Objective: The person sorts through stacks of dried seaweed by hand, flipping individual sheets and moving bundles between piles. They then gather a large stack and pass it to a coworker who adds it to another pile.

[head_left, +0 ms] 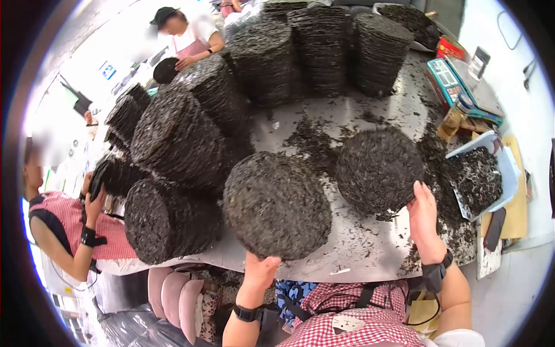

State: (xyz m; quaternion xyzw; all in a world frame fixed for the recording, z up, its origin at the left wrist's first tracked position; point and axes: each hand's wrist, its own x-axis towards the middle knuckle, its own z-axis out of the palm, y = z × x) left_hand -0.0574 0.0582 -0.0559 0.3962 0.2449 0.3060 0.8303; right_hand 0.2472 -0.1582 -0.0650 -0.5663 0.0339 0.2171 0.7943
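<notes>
A round dark seaweed-like sheet (pixel 277 205) is tilted toward me above the metal table, its lower edge in my left hand (pixel 261 270), thumb on its face and fingers hidden behind. To its right lies another dark round (pixel 378 169), perhaps the top of a stack. My right hand (pixel 423 217) is at that round's right edge, fingertips touching or very near it, fingers extended and holding nothing visible. Tall stacks of similar rounds (pixel 173 136) stand in an arc left and behind. One more stack (pixel 149 222) leans on its side at the left.
Dark crumbs litter the metal table (pixel 364 254). On the right are a blue scraper tray (pixel 507 173) with scraps, a jar (pixel 454 118) and a scale (pixel 444 81). Two people, one at far left (pixel 110 231) and one behind (pixel 193 37), handle dark rounds.
</notes>
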